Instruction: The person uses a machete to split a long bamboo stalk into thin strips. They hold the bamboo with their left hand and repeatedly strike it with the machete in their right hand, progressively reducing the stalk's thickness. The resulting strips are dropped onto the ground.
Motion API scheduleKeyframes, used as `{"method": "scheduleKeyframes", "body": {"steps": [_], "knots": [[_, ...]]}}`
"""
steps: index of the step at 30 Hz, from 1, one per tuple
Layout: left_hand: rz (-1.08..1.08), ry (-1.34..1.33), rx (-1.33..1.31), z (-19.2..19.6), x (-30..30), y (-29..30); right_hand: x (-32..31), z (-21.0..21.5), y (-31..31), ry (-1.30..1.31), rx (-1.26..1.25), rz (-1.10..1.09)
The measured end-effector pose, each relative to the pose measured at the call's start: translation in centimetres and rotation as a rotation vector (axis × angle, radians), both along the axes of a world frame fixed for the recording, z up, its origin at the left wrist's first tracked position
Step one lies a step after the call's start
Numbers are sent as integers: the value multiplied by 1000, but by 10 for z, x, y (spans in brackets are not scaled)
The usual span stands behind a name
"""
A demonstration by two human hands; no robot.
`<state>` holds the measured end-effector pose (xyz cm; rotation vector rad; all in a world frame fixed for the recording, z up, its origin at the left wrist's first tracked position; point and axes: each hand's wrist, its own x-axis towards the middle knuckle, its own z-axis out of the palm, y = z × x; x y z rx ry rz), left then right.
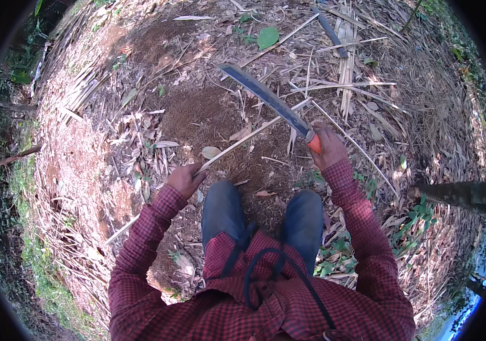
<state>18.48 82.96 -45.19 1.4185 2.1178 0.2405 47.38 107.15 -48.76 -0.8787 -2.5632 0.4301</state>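
Red-checked shirt (265, 307) fills the lower edge, closest to the lens, with a black strap (280, 270) looped across it and both knees in blue trousers (223, 207) just beyond. Bare brown earth (197, 113) spreads ahead of the knees as the widest open patch, hemmed by dry bamboo litter (356, 74) on the far and right sides and by pale leaf debris on the left.

A long dark machete (265, 96) slants up and left across that open patch, its tip well out over the soil. It crosses a thin pale bamboo strip (254, 133), blade edge touching the strip near its far end.

Right hand (325, 148) is closed around the orange handle (314, 143). Left hand (186, 179) is clenched on the near end of the strip, beside the left knee.
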Motion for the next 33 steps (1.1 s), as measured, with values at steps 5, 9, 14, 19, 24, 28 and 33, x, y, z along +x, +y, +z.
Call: {"method": "scheduleKeyframes", "body": {"steps": [5,9,14,19,24,28,33], "knots": [[519,-823,-168,-22,33,13,-9,8,-61,-356,-358,76],[588,-966,-182,-19,46,26,-8,-3,-74,-320,-353,214],[505,-938,-94,-14,52,25,-5,-13,-58,-299,-242,242],[507,-966,-118,10,54,29,-7,-1,-38,-310,-132,277],[508,-1026,-171,12,49,24,-1,-14,-15,-302,-69,252],[493,-1026,-177,22,61,-13,21,-21,31,-442,-233,-71],[390,-757,-162,30,64,-60,59,-63,93,-622,-413,-428]]}}
